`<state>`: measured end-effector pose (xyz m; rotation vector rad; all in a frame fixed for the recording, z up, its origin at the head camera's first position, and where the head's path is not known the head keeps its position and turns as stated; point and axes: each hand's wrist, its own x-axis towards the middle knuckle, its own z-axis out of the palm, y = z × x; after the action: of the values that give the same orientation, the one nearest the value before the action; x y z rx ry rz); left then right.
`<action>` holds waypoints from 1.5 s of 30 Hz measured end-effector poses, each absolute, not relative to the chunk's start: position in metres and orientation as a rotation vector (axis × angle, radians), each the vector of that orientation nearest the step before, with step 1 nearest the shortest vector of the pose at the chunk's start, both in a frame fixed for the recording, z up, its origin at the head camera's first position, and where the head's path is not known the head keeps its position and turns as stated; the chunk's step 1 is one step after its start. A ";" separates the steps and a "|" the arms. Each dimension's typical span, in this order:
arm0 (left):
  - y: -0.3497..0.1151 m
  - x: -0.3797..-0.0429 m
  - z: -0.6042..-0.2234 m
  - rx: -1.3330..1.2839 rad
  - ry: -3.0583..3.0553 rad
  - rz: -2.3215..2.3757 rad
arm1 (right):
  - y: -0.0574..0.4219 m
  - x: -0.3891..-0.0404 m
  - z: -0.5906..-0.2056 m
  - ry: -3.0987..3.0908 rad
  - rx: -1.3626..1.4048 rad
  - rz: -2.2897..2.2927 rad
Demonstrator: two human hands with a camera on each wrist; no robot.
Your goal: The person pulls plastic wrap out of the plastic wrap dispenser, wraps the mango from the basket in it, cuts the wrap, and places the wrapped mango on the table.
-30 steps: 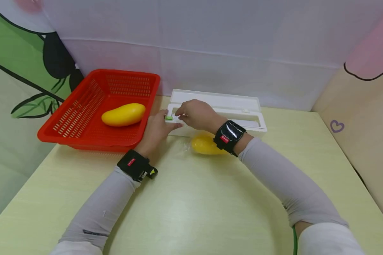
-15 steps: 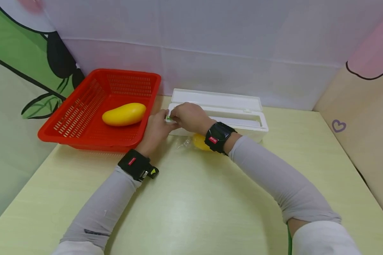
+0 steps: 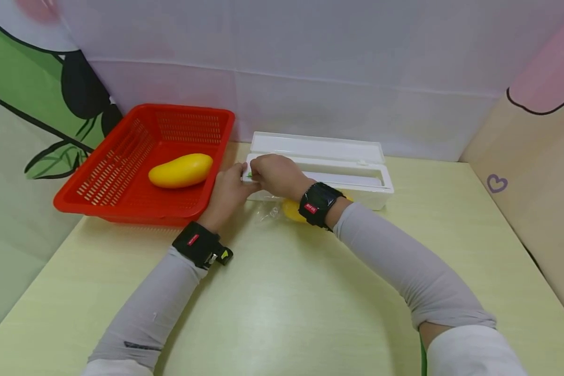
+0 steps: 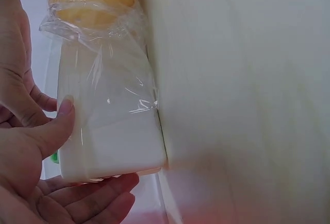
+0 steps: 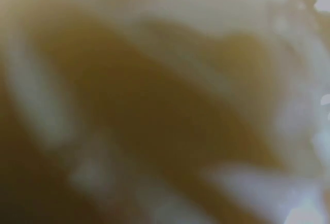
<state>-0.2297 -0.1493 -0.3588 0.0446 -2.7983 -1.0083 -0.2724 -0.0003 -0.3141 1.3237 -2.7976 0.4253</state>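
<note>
A long white cling film dispenser (image 3: 366, 198) lies near the back wall with its lid (image 3: 319, 147) raised. My left hand (image 3: 227, 193) grips its left end, thumb on the top edge and fingers around the end in the left wrist view. My right hand (image 3: 282, 175) has its fingers curled at the small green slide cutter (image 4: 54, 157), which they mostly cover. A yellow mango (image 3: 292, 210) in clear film lies against the dispenser's front, partly hidden under the right wrist. Film (image 4: 116, 87) stretches from it over the dispenser. The right wrist view shows only blurred yellow.
A red plastic basket (image 3: 143, 209) stands at the left with another yellow mango (image 3: 180, 171) inside. Fabric-covered walls border the table (image 3: 282, 313) at the back and sides.
My right hand has moved a little left and down to the green slide cutter. The left hand keeps its grip on the dispenser. The basket and its mango stay put.
</note>
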 end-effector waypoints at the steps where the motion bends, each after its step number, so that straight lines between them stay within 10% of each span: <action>1: -0.149 -0.230 -0.359 0.044 -2.798 -1.008 | 0.000 -0.272 -0.314 -2.797 1.323 0.422; 45: -0.149 -0.231 -0.353 0.026 -2.872 -1.023 | 0.014 -0.273 -0.315 -2.796 1.362 0.439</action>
<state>-0.2307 -0.1486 -0.3529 0.0261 -2.8723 -1.0235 -0.2731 0.0136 -0.3149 1.3617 -2.7961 0.4386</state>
